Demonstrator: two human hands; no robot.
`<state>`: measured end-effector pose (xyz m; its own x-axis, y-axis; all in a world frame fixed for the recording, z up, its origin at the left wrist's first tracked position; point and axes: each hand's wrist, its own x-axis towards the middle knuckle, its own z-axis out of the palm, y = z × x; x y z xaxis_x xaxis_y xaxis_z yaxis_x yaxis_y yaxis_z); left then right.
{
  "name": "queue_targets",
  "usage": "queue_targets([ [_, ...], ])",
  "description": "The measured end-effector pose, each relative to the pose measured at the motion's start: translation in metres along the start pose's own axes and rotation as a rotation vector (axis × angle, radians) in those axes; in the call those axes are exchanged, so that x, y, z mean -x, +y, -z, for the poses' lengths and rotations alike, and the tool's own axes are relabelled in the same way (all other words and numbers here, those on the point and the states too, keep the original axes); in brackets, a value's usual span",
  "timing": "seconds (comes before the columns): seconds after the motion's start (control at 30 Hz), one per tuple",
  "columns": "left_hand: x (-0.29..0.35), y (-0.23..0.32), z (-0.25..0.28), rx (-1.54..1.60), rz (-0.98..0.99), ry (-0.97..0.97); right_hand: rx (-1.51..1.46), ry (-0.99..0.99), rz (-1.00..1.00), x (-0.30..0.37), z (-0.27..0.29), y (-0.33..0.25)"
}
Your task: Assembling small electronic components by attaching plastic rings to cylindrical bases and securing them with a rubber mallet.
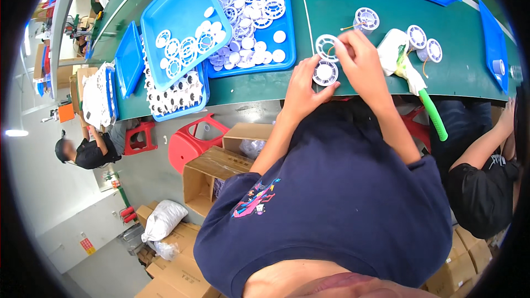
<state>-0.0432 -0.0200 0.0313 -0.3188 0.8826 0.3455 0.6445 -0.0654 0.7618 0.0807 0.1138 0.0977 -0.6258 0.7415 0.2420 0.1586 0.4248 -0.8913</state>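
Observation:
My left hand [302, 92] is closed around a white round slotted housing [326, 73], low over the near edge of the green table [309, 0]. My right hand [361, 62] pinches a white plastic ring [326, 45] by its right side, just above the housing. Whether ring and housing touch, I cannot tell. Beyond my right hand stands a similar white housing [367, 17] with a thin orange wire. Two more white housings [416, 37] are farther right, beside a white-wrapped thing [395, 52] and a bright green handle [433, 115] that juts past the table edge.
Left of my hands, a blue tray [291, 49] holds many white rings and discs. Another blue tray [149, 16] with rings overlaps it, above a tray of white parts [176, 94]. A co-worker's arm [483, 138] is at right; red stool [185, 146] and cartons [207, 171] stand lower left.

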Motion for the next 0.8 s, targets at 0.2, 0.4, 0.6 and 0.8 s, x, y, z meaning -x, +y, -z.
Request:
queue_targets([
  [0.2,-0.004,0.002,-0.006,-0.019,-0.011,0.085,-0.226,0.136,-0.394,0.035,-0.017,0.034],
  [0.4,0.001,-0.001,-0.009,0.103,0.137,0.138,-0.342,0.206,-0.454,0.040,-0.016,0.046],
  [0.6,-0.006,0.005,-0.011,-0.067,0.098,0.169,0.150,0.267,-0.235,0.033,-0.022,0.017],
  [0.8,-0.004,0.000,-0.007,-0.024,0.000,0.151,0.465,0.089,0.043,0.031,-0.021,0.037],
])
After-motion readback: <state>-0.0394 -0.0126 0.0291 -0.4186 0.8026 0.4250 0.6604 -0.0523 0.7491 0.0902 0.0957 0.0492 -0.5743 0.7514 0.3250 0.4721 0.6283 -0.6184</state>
